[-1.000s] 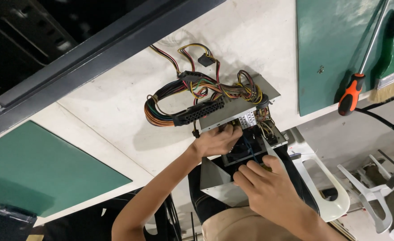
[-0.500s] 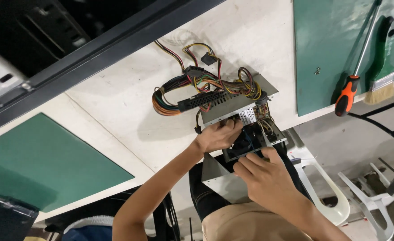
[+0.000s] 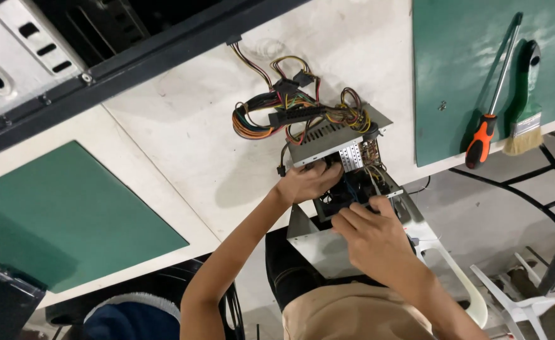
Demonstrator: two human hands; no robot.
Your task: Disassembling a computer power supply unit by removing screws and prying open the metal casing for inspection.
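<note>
Right hand (image 3: pixel 378 236) nearest, fingers curled together, pinching a black part inside the open PSU (image 3: pixel 347 182); can't tell exactly what the tips clamp. Metal cover (image 3: pixel 318 245) lies below that hand, hanging off the table edge over the lap.
Left hand (image 3: pixel 309 181) just beyond, fingers curled around the PSU's near-left edge, gripping the casing.
PSU sits at the near edge of the white table (image 3: pixel 183 126), partly overhanging. Long axis runs diagonal, lower-left to upper-right in view; open side faces the person, vented grey face points away toward the cables.
Cable bundle (image 3: pixel 277 113) fans out from the far side, coloured wires and black connectors lying on the table.
Right, well apart: orange-handled screwdriver (image 3: pixel 494 107) and brush (image 3: pixel 526 119) side by side on a green mat (image 3: pixel 454 63), handles toward the person.
Second green mat (image 3: pixel 63 214) at left. Dark PC case (image 3: pixel 51 50) at far left.
</note>
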